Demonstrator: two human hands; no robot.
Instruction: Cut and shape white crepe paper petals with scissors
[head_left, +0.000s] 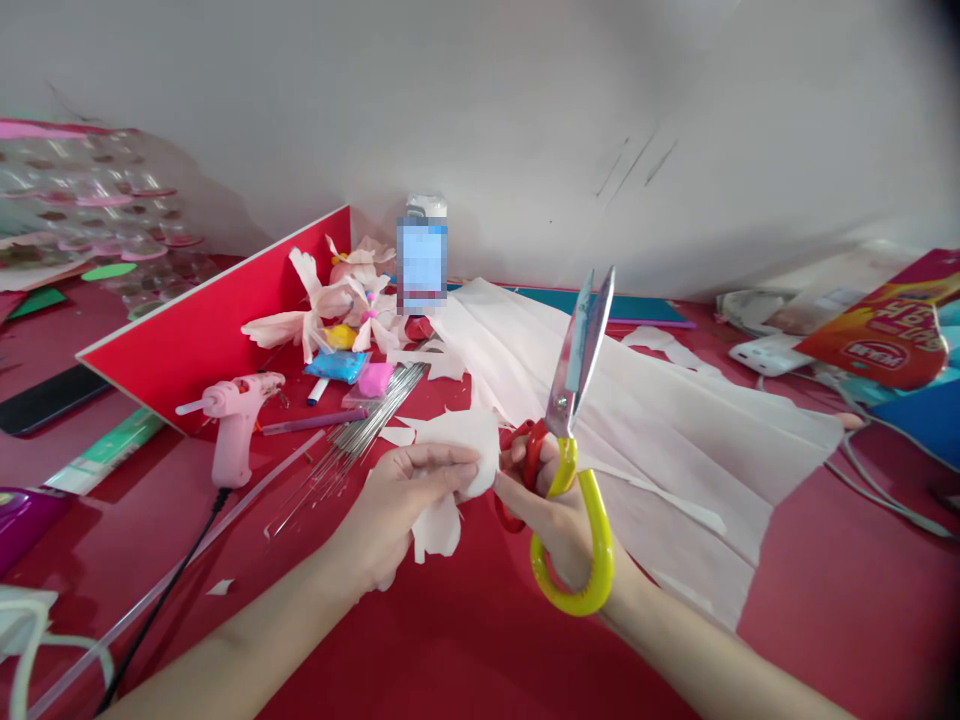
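Observation:
My left hand [409,500] pinches a small cut piece of white paper [461,440], thin and cloth-like, between thumb and fingers. Part of that piece hangs below the fingers. In my right hand [559,515] is a pair of scissors [574,360] with one red and one yellow handle, blades pointing up and slightly apart. My right thumb reaches toward the edge of the white piece; whether it touches cannot be made out. A large white sheet [637,420] spreads over the red table beyond and to the right of the scissors.
A pink glue gun [240,420] stands at left, its black cord running forward. Thin metal wires [375,420] lie beside it. White flowers [337,300] rest against a red board [217,320]. A bottle [422,260] with a blurred label stands at the wall. An orange-red packet [885,320] lies right.

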